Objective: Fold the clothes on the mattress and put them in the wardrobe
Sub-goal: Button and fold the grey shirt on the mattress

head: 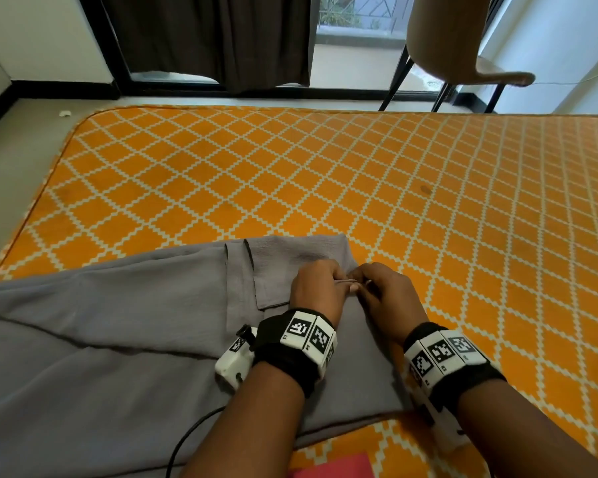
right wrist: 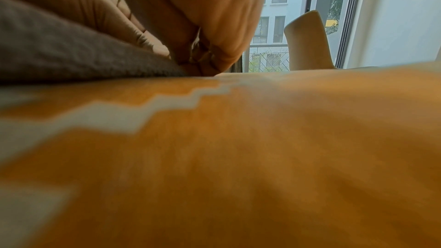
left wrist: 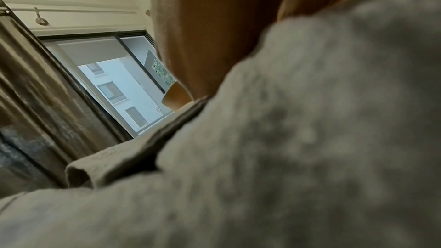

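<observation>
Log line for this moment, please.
fold | left hand and right hand pinch grey garment edge | on mattress | wardrobe unseen

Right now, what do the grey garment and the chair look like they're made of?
Grey garment: soft woven cloth, matte, judging by its limp creases and slightly nubby texture. Chair: smooth tan moulded shell, probably plastic, on thin black legs, likely metal.
</observation>
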The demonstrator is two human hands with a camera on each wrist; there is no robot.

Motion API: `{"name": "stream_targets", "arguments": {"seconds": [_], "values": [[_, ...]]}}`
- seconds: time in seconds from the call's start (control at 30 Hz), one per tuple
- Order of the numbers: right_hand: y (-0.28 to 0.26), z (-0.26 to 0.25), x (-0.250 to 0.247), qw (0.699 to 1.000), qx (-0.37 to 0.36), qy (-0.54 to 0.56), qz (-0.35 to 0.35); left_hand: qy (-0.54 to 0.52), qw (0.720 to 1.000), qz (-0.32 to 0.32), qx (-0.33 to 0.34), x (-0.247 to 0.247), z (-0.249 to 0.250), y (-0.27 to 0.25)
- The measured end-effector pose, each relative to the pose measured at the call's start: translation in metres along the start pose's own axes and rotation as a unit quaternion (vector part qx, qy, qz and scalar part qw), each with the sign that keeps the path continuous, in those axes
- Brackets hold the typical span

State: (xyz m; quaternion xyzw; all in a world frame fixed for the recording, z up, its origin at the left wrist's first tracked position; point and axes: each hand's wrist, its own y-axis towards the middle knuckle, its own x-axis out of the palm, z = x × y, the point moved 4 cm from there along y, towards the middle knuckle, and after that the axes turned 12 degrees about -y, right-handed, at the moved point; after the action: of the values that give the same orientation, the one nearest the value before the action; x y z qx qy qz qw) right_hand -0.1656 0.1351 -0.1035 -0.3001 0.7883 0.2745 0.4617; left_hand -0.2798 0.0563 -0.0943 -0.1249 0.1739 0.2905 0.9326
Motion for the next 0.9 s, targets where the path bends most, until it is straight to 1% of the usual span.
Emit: {"name": "stream_targets", "arguments": {"seconds": [0.17, 0.3, 0.37, 0.43, 0.5, 0.63, 0.73, 0.8, 0.9], "values": [[0.002, 0.005, 0.000, 1.000, 0.002, -0.001, 0.009, -0.030, 1.000, 0.010, -0.001, 0.000, -0.002, -0.001], [0.003, 0.003, 0.002, 1.000, 0.019, 0.003, -0.011, -0.018, 1.000, -0.001, 0.004, 0.002, -0.002, 0.000], [0.003, 0.002, 0.002, 0.999, 0.026, 0.005, -0.022, -0.023, 1.000, 0.005, 0.000, 0.002, -0.002, -0.001], [0.002, 0.002, 0.001, 0.999, 0.032, 0.020, -0.023, -0.043, 0.999, 0.010, -0.006, 0.001, -0.002, -0.002], [-0.001, 0.003, -0.001, 0.998, 0.038, 0.039, -0.022, -0.044, 0.999, 0.001, -0.005, 0.000, -0.001, -0.004], [-0.005, 0.001, -0.002, 0.999, 0.041, 0.030, -0.018, -0.041, 0.999, 0.005, 0.001, -0.002, 0.002, -0.004], [-0.006, -0.002, -0.004, 0.999, 0.032, 0.018, -0.012, -0.064, 0.998, -0.008, -0.004, -0.001, 0.002, -0.006], [-0.006, -0.002, -0.004, 0.999, 0.034, 0.008, -0.009, -0.086, 0.996, -0.030, -0.009, 0.000, 0.000, -0.008], [-0.009, -0.003, -0.002, 0.999, 0.038, -0.008, -0.013, -0.078, 0.996, -0.050, -0.010, -0.001, -0.001, -0.007]]}}
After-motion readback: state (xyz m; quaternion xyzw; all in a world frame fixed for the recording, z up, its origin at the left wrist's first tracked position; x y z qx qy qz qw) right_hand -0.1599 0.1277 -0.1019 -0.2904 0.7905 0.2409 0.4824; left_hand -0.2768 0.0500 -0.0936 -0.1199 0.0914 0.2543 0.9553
